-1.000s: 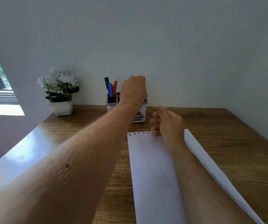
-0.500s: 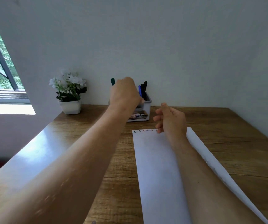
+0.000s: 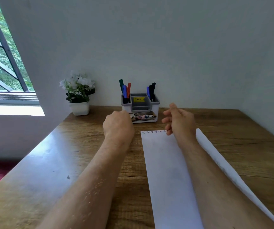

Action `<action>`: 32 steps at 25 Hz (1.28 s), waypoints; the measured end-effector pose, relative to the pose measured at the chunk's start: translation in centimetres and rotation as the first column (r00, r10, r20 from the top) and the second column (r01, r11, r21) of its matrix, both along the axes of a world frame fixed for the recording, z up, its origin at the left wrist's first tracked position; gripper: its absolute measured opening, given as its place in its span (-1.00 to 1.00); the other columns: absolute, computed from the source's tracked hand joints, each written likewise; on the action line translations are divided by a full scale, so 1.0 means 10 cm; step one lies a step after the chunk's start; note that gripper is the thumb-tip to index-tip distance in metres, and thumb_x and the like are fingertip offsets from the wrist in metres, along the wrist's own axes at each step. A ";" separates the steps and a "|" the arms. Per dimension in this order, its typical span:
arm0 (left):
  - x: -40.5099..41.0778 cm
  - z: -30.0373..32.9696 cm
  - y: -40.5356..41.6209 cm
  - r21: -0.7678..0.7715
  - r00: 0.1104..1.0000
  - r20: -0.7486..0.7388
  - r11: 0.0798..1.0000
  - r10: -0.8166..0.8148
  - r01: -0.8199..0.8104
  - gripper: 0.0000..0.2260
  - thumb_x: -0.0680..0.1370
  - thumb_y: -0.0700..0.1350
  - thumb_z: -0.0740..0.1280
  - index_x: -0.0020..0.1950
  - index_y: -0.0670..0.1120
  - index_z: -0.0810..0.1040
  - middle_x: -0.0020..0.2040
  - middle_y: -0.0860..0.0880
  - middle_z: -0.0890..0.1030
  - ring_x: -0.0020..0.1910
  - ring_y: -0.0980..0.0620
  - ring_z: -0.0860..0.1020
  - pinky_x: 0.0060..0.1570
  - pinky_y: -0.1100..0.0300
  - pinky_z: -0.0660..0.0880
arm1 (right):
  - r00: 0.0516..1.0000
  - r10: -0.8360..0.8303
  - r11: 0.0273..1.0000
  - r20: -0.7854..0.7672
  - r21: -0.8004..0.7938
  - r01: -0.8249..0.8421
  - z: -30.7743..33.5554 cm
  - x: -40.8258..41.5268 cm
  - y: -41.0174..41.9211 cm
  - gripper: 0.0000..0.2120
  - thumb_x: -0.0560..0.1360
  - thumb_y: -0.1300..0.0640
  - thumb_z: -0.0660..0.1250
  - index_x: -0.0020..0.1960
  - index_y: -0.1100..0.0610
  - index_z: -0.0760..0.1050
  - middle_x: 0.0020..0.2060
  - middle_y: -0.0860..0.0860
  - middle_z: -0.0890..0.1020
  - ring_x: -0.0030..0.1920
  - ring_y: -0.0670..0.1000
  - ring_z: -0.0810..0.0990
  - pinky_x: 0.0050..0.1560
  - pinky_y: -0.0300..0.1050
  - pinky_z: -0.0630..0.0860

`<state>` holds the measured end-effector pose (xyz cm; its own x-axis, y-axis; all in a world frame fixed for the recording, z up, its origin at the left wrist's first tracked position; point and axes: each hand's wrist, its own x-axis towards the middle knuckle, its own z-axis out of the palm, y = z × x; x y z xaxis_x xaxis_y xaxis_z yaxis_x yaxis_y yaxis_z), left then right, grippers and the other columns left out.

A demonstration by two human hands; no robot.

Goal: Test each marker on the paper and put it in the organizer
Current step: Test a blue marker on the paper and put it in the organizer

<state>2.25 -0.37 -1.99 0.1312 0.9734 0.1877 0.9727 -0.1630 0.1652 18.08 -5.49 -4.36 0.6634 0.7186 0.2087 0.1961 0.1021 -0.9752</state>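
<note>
A white-and-grey organizer (image 3: 156,111) stands at the back of the desk against the wall. Green, blue and red markers (image 3: 125,91) stand in its left compartment; blue and black markers (image 3: 151,91) stand in its right one. A sheet of white paper (image 3: 166,171) lies on the desk with a row of small coloured marks along its far edge. My left hand (image 3: 118,125) hovers in front of the organizer, fingers curled, with nothing seen in it. My right hand (image 3: 179,121) sits over the paper's far edge, fingers loosely bent and apart, holding nothing.
A white pot of white flowers (image 3: 79,95) stands at the back left of the wooden desk (image 3: 240,146). A window (image 3: 1,63) is at the far left. The wall runs close behind the organizer and along the right side.
My left hand has drawn back from the organizer's top toward me and down to the desk. The markers it covered now show. My right hand has lifted slightly.
</note>
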 end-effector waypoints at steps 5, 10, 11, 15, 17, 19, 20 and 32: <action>0.03 -0.02 -0.05 -0.034 1.000 0.003 0.999 -0.017 0.017 -0.76 0.52 -0.09 0.47 0.14 -0.11 0.57 0.00 -0.13 0.65 -0.06 -0.12 0.63 -0.21 0.05 0.54 | 1.000 -0.003 1.000 -0.001 -0.003 0.003 0.00 -0.01 0.00 -0.62 0.64 -0.11 0.20 -0.12 0.14 0.60 -0.33 0.10 0.66 -0.49 -0.03 0.53 -0.54 -0.23 0.47; 0.13 -0.04 -0.05 -0.057 0.999 0.046 0.998 -0.024 0.027 -0.75 0.53 -0.07 0.44 0.18 -0.09 0.55 0.02 -0.12 0.63 -0.06 -0.10 0.63 -0.04 0.00 0.63 | 1.000 -0.016 1.000 0.013 -0.013 0.016 -0.01 -0.02 0.00 -0.62 0.63 -0.12 0.20 -0.13 0.12 0.61 -0.34 0.08 0.66 -0.49 -0.05 0.53 -0.53 -0.24 0.48; 0.15 -0.05 -0.06 -0.070 0.997 0.070 0.997 -0.028 0.033 -0.73 0.52 -0.05 0.45 0.17 -0.08 0.55 -0.01 -0.11 0.63 -0.07 -0.08 0.63 -0.04 0.00 0.64 | 1.000 -0.014 1.000 0.007 -0.016 0.014 -0.01 -0.02 0.00 -0.62 0.63 -0.12 0.21 -0.13 0.12 0.61 -0.34 0.08 0.66 -0.49 -0.05 0.53 -0.52 -0.23 0.48; 0.17 -0.05 -0.03 -0.067 0.950 0.309 0.995 -0.052 0.076 -0.74 0.44 0.04 0.50 -0.02 -0.07 0.55 -0.15 -0.02 0.61 -0.21 0.02 0.60 -0.26 0.15 0.58 | 0.998 0.056 0.996 0.010 -0.064 -0.055 -0.01 -0.04 -0.01 -0.69 0.63 -0.04 0.25 -0.12 0.13 0.62 -0.31 0.07 0.67 -0.46 -0.03 0.55 -0.51 -0.21 0.49; 0.16 0.00 -0.03 -0.058 0.894 0.446 0.995 -0.049 0.084 -0.74 0.44 0.07 0.49 -0.13 -0.09 0.54 -0.21 0.00 0.62 -0.29 0.08 0.59 -0.41 0.25 0.46 | 0.984 0.175 0.981 0.021 -0.086 -0.173 -0.01 -0.05 -0.01 -0.76 0.63 0.06 0.27 -0.04 0.16 0.65 -0.26 0.09 0.69 -0.42 0.00 0.57 -0.48 -0.18 0.52; 0.14 0.06 -0.07 -0.049 0.820 0.569 0.993 -0.058 0.104 -0.77 0.46 0.09 0.47 -0.16 -0.07 0.60 -0.25 0.01 0.63 -0.33 0.13 0.58 -0.44 0.30 0.41 | 0.948 0.319 0.942 0.001 -0.114 -0.317 0.00 -0.07 -0.04 -0.77 0.62 0.08 0.29 0.01 0.17 0.67 -0.19 0.11 0.72 -0.36 0.04 0.61 -0.42 -0.13 0.55; 0.14 0.09 -0.09 -0.043 0.777 0.626 0.992 -0.063 0.116 -0.80 0.46 0.08 0.46 -0.16 -0.05 0.63 -0.27 0.02 0.64 -0.33 0.15 0.58 -0.43 0.32 0.40 | 0.922 0.388 0.913 -0.021 -0.132 -0.387 0.01 -0.09 -0.06 -0.76 0.61 0.06 0.30 0.03 0.18 0.67 -0.17 0.12 0.73 -0.33 0.06 0.63 -0.39 -0.11 0.56; 0.17 0.10 -0.17 0.087 0.137 0.978 0.909 -0.155 0.408 -0.83 0.61 -0.07 0.35 -0.04 -0.12 0.68 -0.22 -0.01 0.71 -0.24 0.09 0.69 -0.16 0.26 0.60 | 0.737 0.608 0.773 -0.296 0.009 -0.634 0.11 -0.14 -0.17 -0.62 0.64 -0.04 0.18 0.10 0.23 0.61 -0.41 0.05 0.53 -0.44 -0.01 0.47 -0.44 -0.15 0.45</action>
